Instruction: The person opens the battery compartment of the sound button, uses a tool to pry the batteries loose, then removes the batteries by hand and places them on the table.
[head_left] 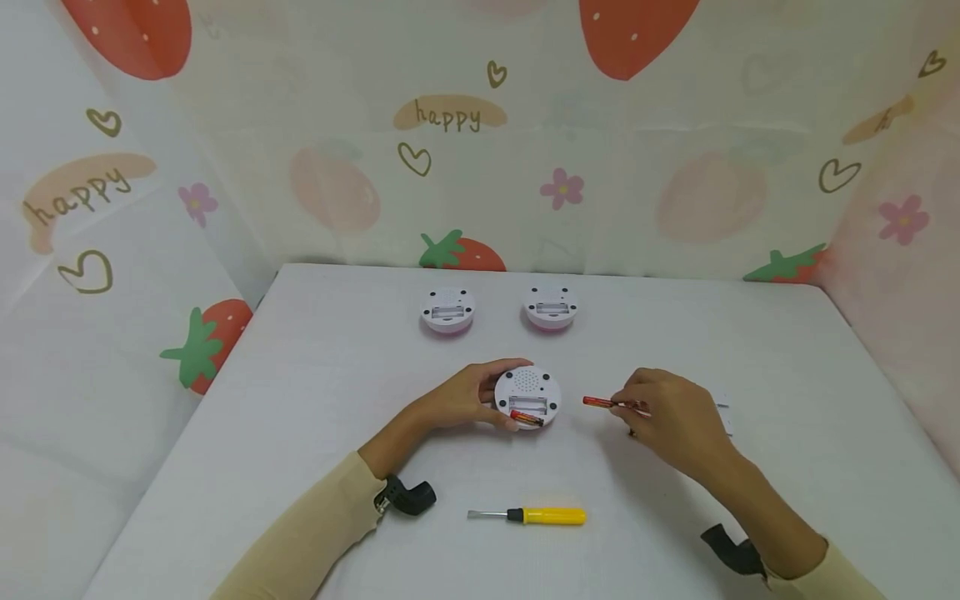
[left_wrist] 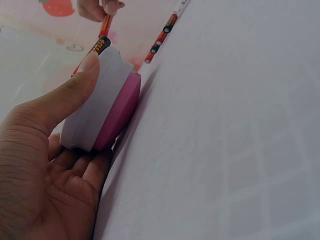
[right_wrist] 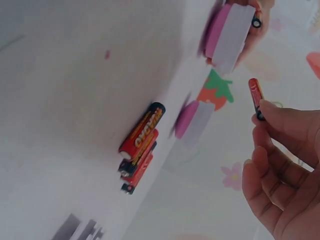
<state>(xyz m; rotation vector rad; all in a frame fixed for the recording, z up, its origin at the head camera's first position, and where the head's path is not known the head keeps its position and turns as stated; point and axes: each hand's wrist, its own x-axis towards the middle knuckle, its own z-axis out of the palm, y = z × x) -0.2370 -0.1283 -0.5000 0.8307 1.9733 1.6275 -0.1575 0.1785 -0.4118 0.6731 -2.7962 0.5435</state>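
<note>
My left hand [head_left: 457,398] grips a round white device [head_left: 528,382] with a pink lower part, its battery slot facing up. A red-and-black battery [head_left: 527,417] lies at the near side of that slot, right by my left thumb, tilted in the left wrist view. To the right of the device, my right hand [head_left: 678,423] pinches another red battery [right_wrist: 256,95] between thumb and forefinger, one end pointing toward the device. Several loose batteries [right_wrist: 145,132] lie on the table near my right hand; in the head view it hides them.
Two similar devices [head_left: 447,321] stand farther back, slots upward. A yellow-handled screwdriver [head_left: 553,517] lies at the front of the white table [head_left: 337,533]. Small white pieces [head_left: 723,408] show partly behind my right hand. Patterned cloth walls [head_left: 480,200] stand around the table's back and sides.
</note>
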